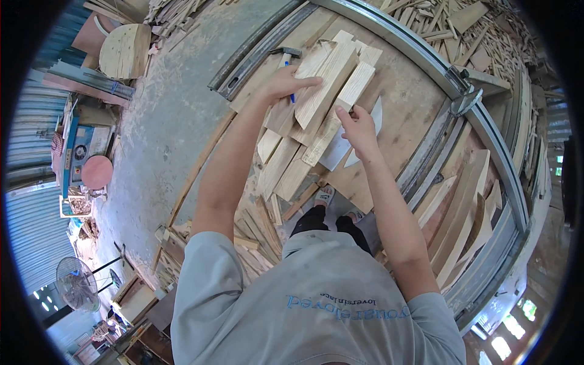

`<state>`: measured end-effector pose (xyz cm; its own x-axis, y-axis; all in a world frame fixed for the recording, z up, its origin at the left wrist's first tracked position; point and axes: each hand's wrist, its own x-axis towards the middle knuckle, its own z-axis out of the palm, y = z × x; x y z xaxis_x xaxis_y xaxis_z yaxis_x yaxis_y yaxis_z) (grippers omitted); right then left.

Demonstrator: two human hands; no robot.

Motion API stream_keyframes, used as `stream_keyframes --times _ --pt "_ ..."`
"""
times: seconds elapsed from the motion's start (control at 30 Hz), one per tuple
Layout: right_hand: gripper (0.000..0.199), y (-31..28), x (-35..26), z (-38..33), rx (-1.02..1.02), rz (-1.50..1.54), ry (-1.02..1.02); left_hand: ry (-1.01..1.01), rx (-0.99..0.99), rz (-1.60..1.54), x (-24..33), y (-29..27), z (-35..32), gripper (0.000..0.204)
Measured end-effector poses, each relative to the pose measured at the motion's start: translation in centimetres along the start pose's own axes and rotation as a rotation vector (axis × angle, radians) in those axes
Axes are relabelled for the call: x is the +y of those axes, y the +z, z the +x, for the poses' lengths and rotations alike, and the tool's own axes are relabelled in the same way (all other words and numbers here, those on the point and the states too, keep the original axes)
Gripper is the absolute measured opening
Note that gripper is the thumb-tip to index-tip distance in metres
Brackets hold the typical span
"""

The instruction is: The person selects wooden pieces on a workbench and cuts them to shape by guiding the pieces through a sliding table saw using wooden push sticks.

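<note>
Pale wooden planks point(325, 82) are lying in a loose fan on a big plywood sheet point(401, 103), roughly in the upper middle of the view, and both hands are working at them. The left hand point(287, 82) is resting flat-ish on the top plank's left edge, fingers stretched forward and only slightly curled over the wood, pressing rather than gripping; a blue pen point(291, 96) is poking out just under that hand (whether the fingers are actually pinching it, I cannot tell). The right hand point(359, 126) is sitting at the lower end of a narrower plank point(340, 112), fingertips bent and touching its edge, thumb tucked near the wood, closed loosely with nothing lifted.

Just above the left hand, a hammer point(284, 53) is lying beside the planks. A white curved paper piece point(356, 143) is peeking out from under the right hand. More offcuts point(277, 170) are trailing down toward the person's sandalled feet point(325, 196). Further out, long metal rails point(426, 58) are curving around the plywood, scrap wood point(462, 24) is heaping beyond them, a round wooden slab point(125, 52) is sitting at upper left, and a standing fan point(77, 284) is showing at lower left.
</note>
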<state>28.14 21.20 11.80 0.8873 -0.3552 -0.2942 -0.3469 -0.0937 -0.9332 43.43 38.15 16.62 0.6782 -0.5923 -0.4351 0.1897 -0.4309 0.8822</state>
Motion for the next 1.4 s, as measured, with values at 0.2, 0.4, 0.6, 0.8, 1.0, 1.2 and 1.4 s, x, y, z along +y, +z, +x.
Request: stream_keyframes --times 0.2,0.4,0.6,0.8,1.0,1.2,1.4 --pt "0.035 0.1 1.4 0.2 0.008 -0.041 -0.095 0.345 0.260 0.430 -2.6 2.1 3.5 0.088" --pt "0.044 -1.2 1.1 -1.4 -0.078 0.081 0.066 0.017 0.281 0.353 -2.1 -0.8 3.6 0.106" --pt "0.059 -2.7 3.0 -1.9 -0.053 0.078 0.099 -0.098 -0.021 -0.127 -6.2 -4.9 4.1 0.065" --pt "0.055 -3.8 4.1 -2.6 -0.014 0.072 0.130 -0.067 -0.047 -0.348 -9.8 -6.3 5.2 0.064" --pt "0.051 -4.2 5.1 -3.8 -0.094 0.047 0.169 -0.127 0.010 -0.151 -9.3 -9.1 5.1 0.067" --pt "0.047 -5.0 6.6 -4.7 -0.102 0.049 0.224 -0.078 -0.012 -0.405 -9.4 -6.9 4.8 0.063" --pt "0.046 -5.5 7.3 -5.5 -0.083 0.101 0.241 -0.038 -0.149 -0.321 -8.5 -5.7 5.2 0.063"
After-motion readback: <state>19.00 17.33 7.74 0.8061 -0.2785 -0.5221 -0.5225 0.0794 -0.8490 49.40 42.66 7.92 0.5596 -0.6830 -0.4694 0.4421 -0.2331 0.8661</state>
